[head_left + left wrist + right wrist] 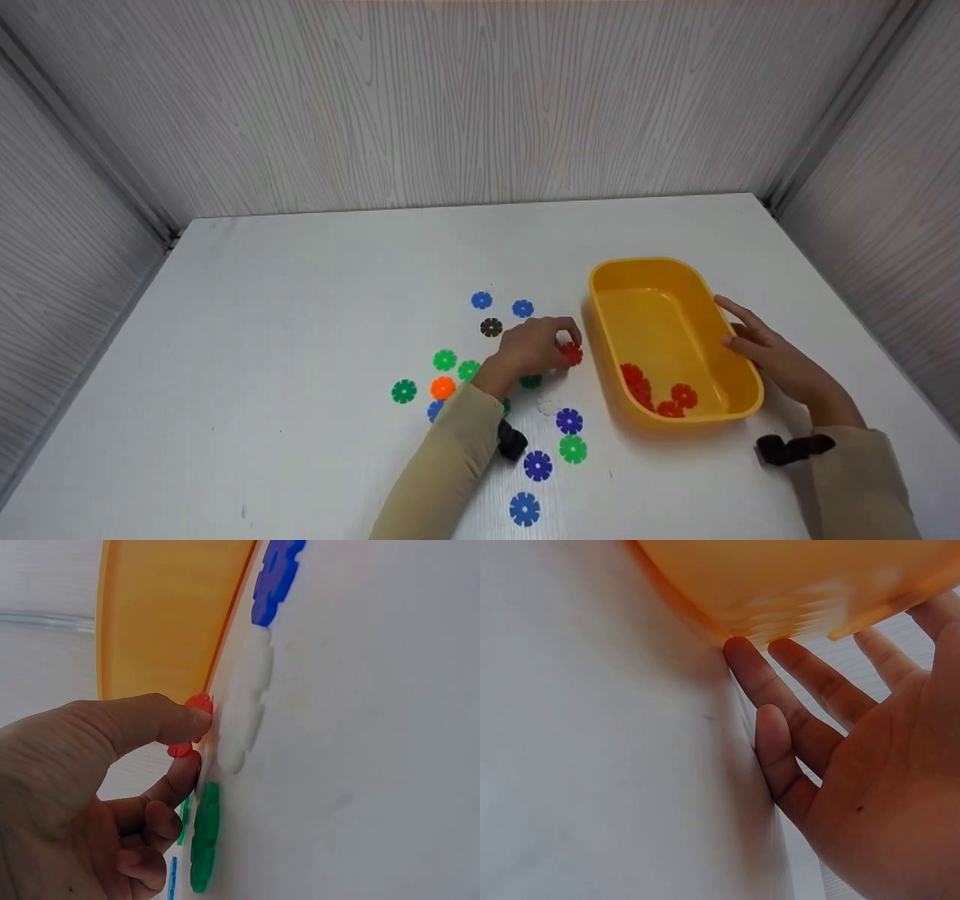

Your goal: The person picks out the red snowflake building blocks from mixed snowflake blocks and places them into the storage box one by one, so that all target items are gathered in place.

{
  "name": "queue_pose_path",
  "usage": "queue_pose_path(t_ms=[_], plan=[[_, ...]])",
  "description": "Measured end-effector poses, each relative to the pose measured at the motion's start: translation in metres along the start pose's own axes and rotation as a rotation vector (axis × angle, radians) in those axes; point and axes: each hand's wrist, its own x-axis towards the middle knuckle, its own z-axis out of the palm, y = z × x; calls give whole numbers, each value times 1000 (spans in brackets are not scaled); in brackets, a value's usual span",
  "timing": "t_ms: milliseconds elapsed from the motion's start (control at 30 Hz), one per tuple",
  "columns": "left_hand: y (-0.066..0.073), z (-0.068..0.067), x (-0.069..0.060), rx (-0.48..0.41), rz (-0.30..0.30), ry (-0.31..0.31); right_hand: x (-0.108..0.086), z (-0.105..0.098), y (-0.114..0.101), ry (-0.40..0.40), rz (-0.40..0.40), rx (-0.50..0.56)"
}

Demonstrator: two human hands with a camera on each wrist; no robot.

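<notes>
My left hand point(531, 347) pinches a red notched plastic disc point(573, 354) between thumb and fingers, low over the table beside a yellow tub point(652, 262). In the left wrist view the red disc point(199, 703) stands edge-up at the thumb tip, near a clear disc point(246, 701) and a green disc point(205, 840). On the tub's right side my right hand point(787, 364) holds the rim, its thumb over the edge and its fingers against the outer wall. Several red discs point(684, 395) lie inside the tub at its near end.
Loose discs lie around my left arm: blue point(481, 300), brown point(491, 327), green point(403, 391), orange point(442, 388), purple point(569, 421) and others. Wood-grain panels point(480, 105) wall the white table point(300, 300) at the back and sides.
</notes>
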Motion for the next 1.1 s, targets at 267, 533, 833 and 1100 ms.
queue_pose_path(t_ms=[267, 533, 833, 1100], plan=[[-4, -3, -4, -206, -1, -34, 0, -1, 2, 6, 7, -3], [-11, -8, -9, -445, 58, -36, -1, -1, 2, 1, -2, -6], [-10, -11, -15, -615, 75, -18, 0, 0, -1, -10, -24, -7], [2, -15, -15, -681, 97, 3, 1, 2, -2, -7, -10, 6]])
